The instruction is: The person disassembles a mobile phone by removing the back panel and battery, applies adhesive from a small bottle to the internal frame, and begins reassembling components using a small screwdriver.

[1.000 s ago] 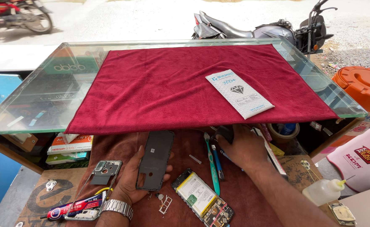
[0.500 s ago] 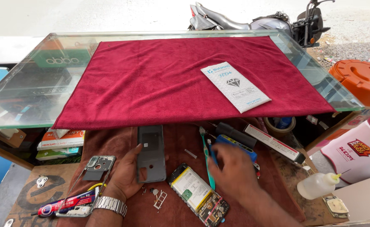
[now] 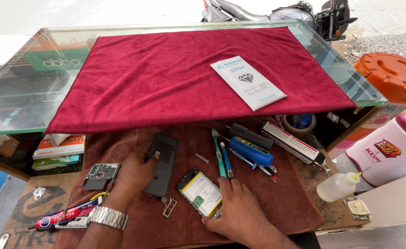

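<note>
- While the left hand rests on the brown cloth-covered worktop, its grip pinches the dark grey rectangular phone back panel along the panel's left edge, thumb on top.
- That panel lies flat, tilted slightly, just left of the opened phone body with its white-and-yellow battery.
- The right hand lies palm down with its grip spread, fingertips touching the lower right edge of the opened phone body.
- A green-handled toothbrush and a slim blue tool lie just above the right hand, with a blue-handled screwdriver beside them.
- A small grey phone frame part sits left of the left hand, near a red glue tube.
- A red towel covers the glass counter beyond, carrying a white flat packet.
- A small clear squeeze bottle stands at the right.
</note>
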